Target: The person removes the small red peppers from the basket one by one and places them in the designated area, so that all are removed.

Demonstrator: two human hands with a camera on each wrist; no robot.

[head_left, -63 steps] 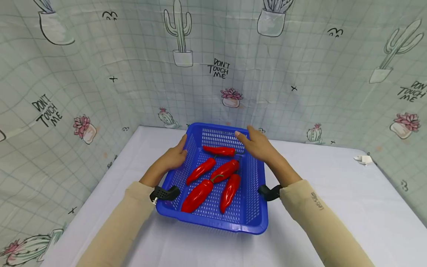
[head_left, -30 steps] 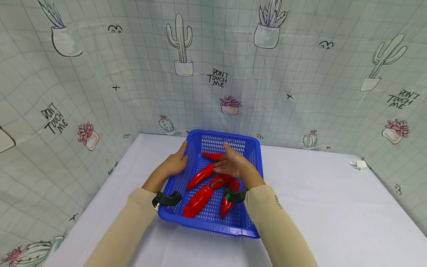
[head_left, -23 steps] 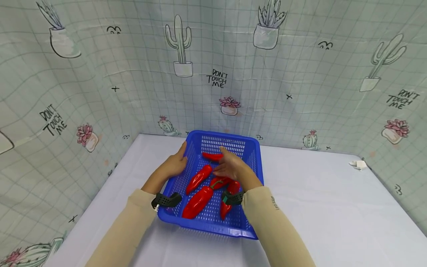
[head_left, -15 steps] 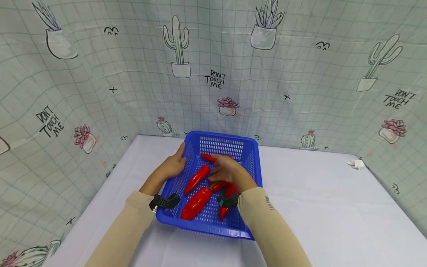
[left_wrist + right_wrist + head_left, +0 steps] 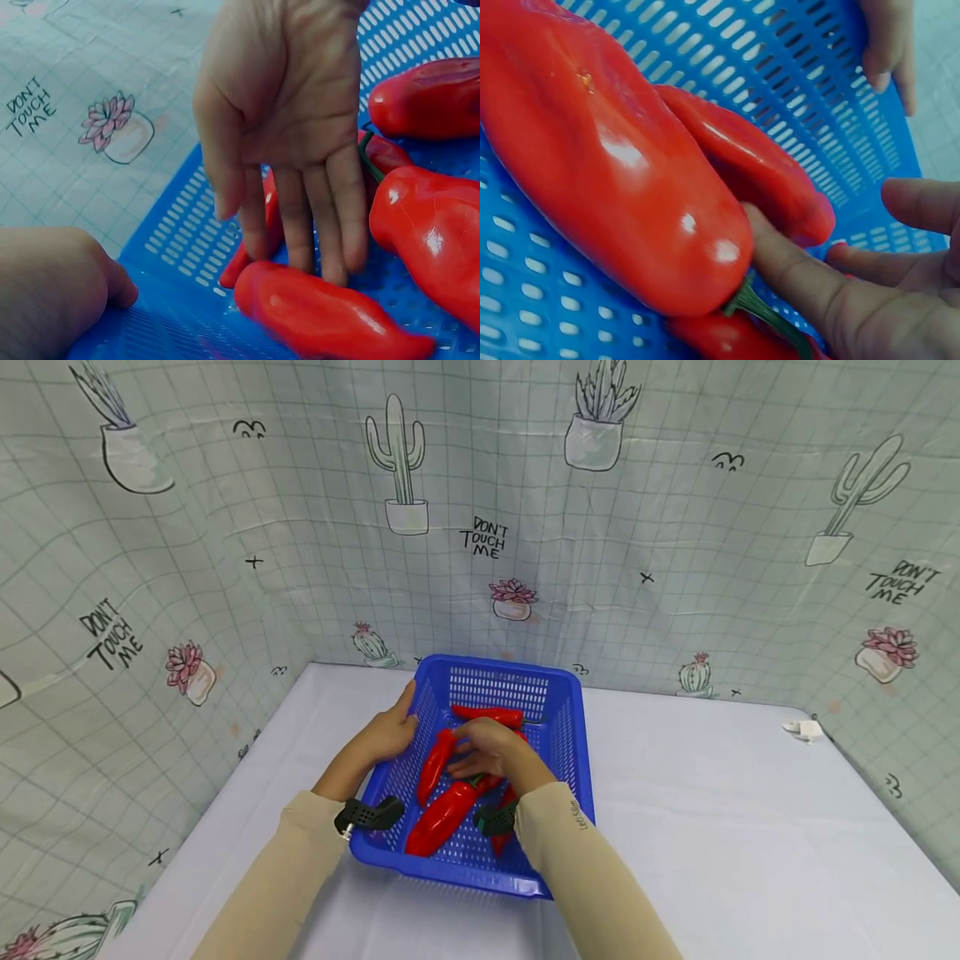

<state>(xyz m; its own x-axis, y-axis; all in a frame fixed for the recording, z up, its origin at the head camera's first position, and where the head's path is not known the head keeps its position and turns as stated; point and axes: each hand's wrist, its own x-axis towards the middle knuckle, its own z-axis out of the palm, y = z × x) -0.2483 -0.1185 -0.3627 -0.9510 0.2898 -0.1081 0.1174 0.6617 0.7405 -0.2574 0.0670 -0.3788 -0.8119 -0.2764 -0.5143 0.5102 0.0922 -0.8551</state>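
A blue perforated plastic basket (image 5: 465, 877) holds several glossy red peppers. My left hand (image 5: 390, 731) grips its left wall, thumb over the rim and fingers outside. Inside, my right hand (image 5: 487, 747) has its fingers extended, with fingertips right at the leftmost pepper (image 5: 437, 767), also at the fingertips in the left wrist view (image 5: 322, 311). A larger pepper (image 5: 441, 818) with a green stem lies toward the front. Behind the right hand another pepper (image 5: 498, 717) lies crosswise. Beneath the right hand and wrist, two more peppers are partly hidden.
The basket stands on a white-covered table (image 5: 712, 810). A gridded cloth (image 5: 600, 543) with cactus drawings hangs behind and at the sides. At the far right table edge lies a small white object (image 5: 804, 729).
My right hand has left the basket's right rim and moved left and down among the peppers. The leftmost pepper has shifted slightly left and turned steeper. My left hand stays on the rim.
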